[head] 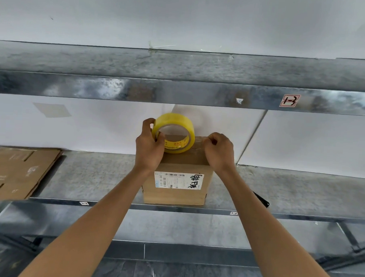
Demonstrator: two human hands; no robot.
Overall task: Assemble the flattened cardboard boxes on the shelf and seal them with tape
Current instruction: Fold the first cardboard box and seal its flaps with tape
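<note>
Grey metal shelf (92,176) against a white wall, with a second metal tier (179,92) overhead. One box (175,194) is stood up near the shelf's front edge, centre, with a printed label (178,180) on its near face. Its top flaps appear folded shut.

The yellow tape roll (178,125) is held upright on the far part of the box top, gripped by the left hand (148,149), fingers curled over the rim and thumb inside the core. The right hand (219,152) is set at the far right corner of the box top, fingers curled, thumb against forefinger. A tape end may be pinched there, but it cannot be made out.

No finished strip is seen along the top seam. Judged stage: box erected, sealing just begun.

Flat cardboard (15,173) is left lying at the shelf's left end, not yet assembled. A black item (261,199) is partly hidden behind the right forearm and cannot be identified.
</note>
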